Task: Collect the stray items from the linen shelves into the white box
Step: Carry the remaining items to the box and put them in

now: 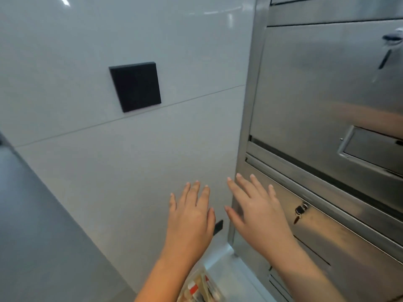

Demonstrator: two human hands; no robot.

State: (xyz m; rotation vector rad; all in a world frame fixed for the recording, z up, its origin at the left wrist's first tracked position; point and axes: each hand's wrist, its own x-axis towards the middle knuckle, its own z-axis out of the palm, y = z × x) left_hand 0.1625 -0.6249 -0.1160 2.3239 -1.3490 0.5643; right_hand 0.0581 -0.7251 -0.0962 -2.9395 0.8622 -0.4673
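My left hand (192, 216) and my right hand (257, 212) are raised side by side in front of a white tiled wall, fingers straight and spread, holding nothing. The right hand hovers over the lower left edge of a stainless steel cabinet (322, 88). Below my left forearm, at the bottom edge, lies a clear container (201, 287) with several small red, white and tan items in it. No linen shelves are in view.
A black square switch plate (135, 86) is mounted on the wall (87, 160). The cabinet has a recessed handle (370, 147) and a lock with a key (300, 211) in it. A small black piece (218, 227) sits low on the wall. Grey floor lies at the left.
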